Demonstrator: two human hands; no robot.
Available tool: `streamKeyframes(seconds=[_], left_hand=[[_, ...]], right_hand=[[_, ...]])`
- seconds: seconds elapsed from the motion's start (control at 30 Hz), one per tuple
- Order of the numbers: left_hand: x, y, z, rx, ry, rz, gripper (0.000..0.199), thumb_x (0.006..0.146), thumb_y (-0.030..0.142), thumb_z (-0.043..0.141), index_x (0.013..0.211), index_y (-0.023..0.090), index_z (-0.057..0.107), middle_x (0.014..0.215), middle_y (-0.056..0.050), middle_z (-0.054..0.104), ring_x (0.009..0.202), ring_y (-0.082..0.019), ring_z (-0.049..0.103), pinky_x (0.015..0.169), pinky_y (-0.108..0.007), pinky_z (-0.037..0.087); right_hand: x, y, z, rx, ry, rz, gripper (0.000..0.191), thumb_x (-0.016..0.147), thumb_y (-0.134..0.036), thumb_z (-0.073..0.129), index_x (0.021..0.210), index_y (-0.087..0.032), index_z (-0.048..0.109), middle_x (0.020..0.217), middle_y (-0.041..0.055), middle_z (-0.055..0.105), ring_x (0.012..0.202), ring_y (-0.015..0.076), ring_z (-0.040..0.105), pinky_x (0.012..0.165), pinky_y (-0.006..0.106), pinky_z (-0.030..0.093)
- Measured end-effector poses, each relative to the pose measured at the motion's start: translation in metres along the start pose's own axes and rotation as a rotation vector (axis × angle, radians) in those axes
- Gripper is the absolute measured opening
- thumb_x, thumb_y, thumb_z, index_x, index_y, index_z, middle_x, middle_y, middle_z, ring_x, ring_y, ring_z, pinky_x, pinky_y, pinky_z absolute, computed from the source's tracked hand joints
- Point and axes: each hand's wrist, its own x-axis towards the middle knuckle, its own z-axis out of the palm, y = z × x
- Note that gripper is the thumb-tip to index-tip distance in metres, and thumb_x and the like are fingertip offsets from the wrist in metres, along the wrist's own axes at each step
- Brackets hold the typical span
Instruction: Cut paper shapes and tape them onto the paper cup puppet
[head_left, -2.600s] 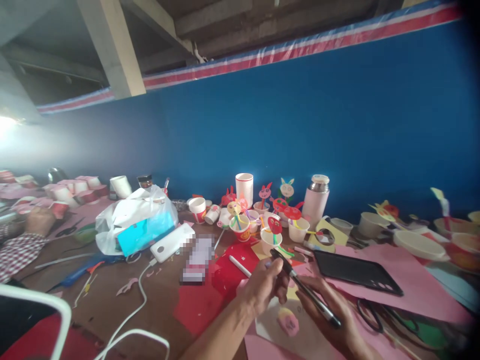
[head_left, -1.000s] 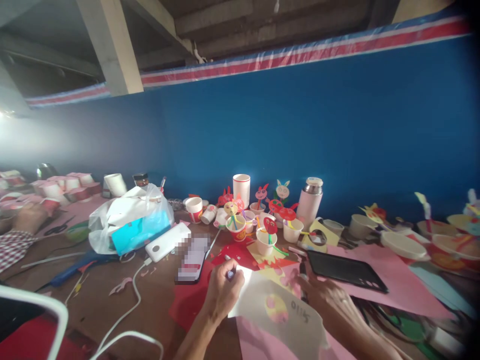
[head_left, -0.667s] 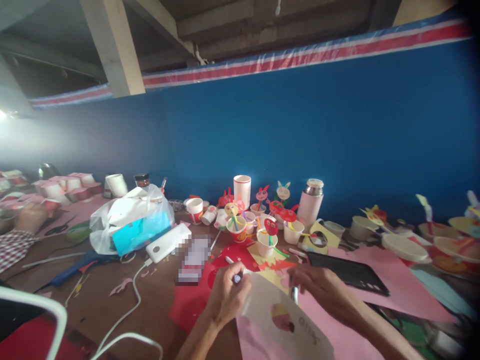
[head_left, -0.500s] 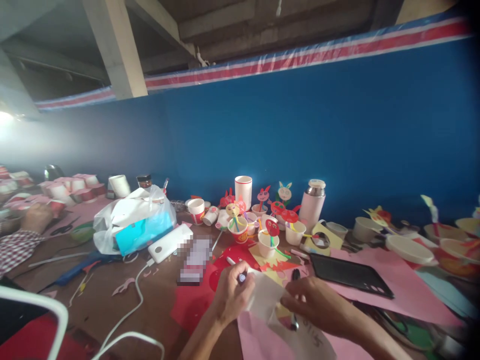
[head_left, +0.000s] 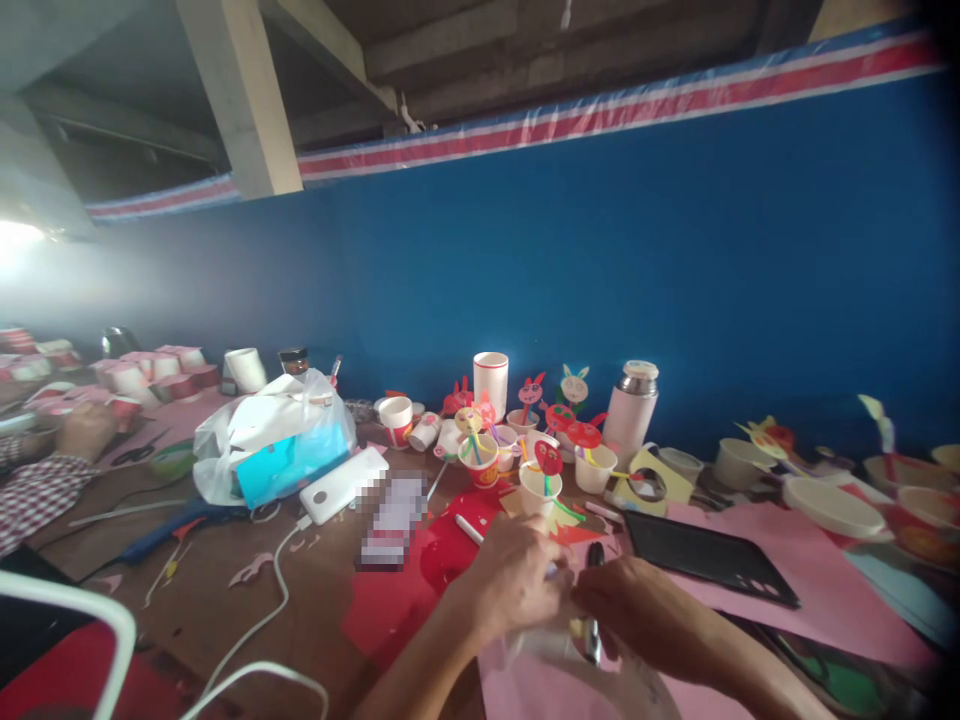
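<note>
My left hand point(head_left: 521, 575) has its fingers closed around a marker, of which only a small bluish end point(head_left: 552, 568) shows. Close beside it is my right hand point(head_left: 637, 605), fingers curled together and fingertips almost meeting the left ones; what they hold is hidden. A black marker point(head_left: 593, 640) passes under the right fingers, its two ends showing above and below; whether it is gripped I cannot tell. Beneath both hands is pale paper point(head_left: 540, 650) over pink paper. Just left of my left hand, a white pen point(head_left: 470, 529) lies on red paper point(head_left: 405, 600).
Paper cups with cut-paper figures point(head_left: 540, 487) stand ahead, beside a thermos point(head_left: 630, 410). A black phone case point(head_left: 712, 555) rests on pink paper at right. Leftward are a phone point(head_left: 394, 520), a white power bank point(head_left: 345, 485), a plastic bag point(head_left: 274, 440) and another person's hand point(head_left: 86, 430).
My left hand has moved right and slightly forward, up against my right hand. It now covers the white paper piece seen earlier. The view has shifted slightly.
</note>
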Motion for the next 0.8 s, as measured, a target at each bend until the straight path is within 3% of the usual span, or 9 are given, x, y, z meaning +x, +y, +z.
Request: streamKeyframes(seconds=[0.1, 0.2, 0.4, 0.57, 0.67, 0.8], left_hand=[[0.009, -0.019, 0.009, -0.222, -0.246, 0.057, 0.022, 0.078, 0.031, 0.052, 0.083, 0.021, 0.071, 0.082, -0.003, 0.064, 0.069, -0.014, 0.055, 0.061, -0.022, 0.037], [0.015, -0.035, 0.016, -0.397, -0.35, 0.078, 0.025, 0.074, 0.038, 0.06, 0.087, 0.02, 0.071, 0.08, -0.002, 0.063, 0.068, -0.012, 0.053, 0.058, -0.02, 0.036], [0.018, -0.044, 0.023, -0.904, -0.398, 0.123, 0.03, 0.07, 0.044, 0.066, 0.078, 0.016, 0.071, 0.075, -0.002, 0.055, 0.069, -0.011, 0.049, 0.06, -0.02, 0.036], [0.016, -0.045, 0.026, -1.211, -0.357, -0.052, 0.034, 0.06, 0.045, 0.074, 0.071, 0.013, 0.069, 0.072, -0.001, 0.053, 0.06, -0.008, 0.045, 0.055, -0.021, 0.033], [0.017, -0.046, 0.029, -1.311, -0.312, -0.139, 0.035, 0.057, 0.044, 0.076, 0.067, 0.012, 0.067, 0.068, 0.0, 0.051, 0.055, -0.006, 0.042, 0.053, -0.021, 0.03], [0.017, -0.048, 0.031, -1.316, -0.29, -0.157, 0.031, 0.059, 0.04, 0.076, 0.065, 0.011, 0.066, 0.066, 0.001, 0.051, 0.054, -0.006, 0.041, 0.052, -0.021, 0.027]], right_hand=[[-0.006, -0.004, -0.006, 0.033, -0.019, 0.006, 0.041, 0.087, -0.02, 0.037, 0.055, -0.017, 0.061, 0.056, 0.0015, 0.07, 0.053, 0.0112, 0.062, 0.053, 0.02, 0.035], [-0.009, -0.002, -0.006, 0.073, -0.005, 0.015, 0.039, 0.088, -0.024, 0.038, 0.058, -0.017, 0.063, 0.057, 0.002, 0.07, 0.054, 0.0123, 0.062, 0.053, 0.021, 0.035], [-0.013, 0.0, -0.004, 0.126, 0.036, -0.103, 0.037, 0.09, -0.024, 0.04, 0.06, -0.017, 0.061, 0.06, 0.0011, 0.067, 0.057, 0.0113, 0.06, 0.055, 0.021, 0.034], [-0.01, 0.003, -0.001, 0.103, 0.184, -0.137, 0.04, 0.092, -0.032, 0.038, 0.06, -0.016, 0.056, 0.059, 0.0005, 0.06, 0.056, 0.0103, 0.053, 0.056, 0.022, 0.034], [-0.006, 0.007, 0.001, 0.123, 0.244, -0.149, 0.042, 0.092, -0.036, 0.037, 0.061, -0.016, 0.056, 0.062, 0.0009, 0.059, 0.058, 0.0105, 0.052, 0.058, 0.022, 0.035], [-0.002, 0.009, 0.004, 0.159, 0.252, -0.152, 0.039, 0.091, -0.034, 0.04, 0.061, -0.016, 0.056, 0.061, 0.0, 0.058, 0.057, 0.0105, 0.053, 0.058, 0.022, 0.037]])
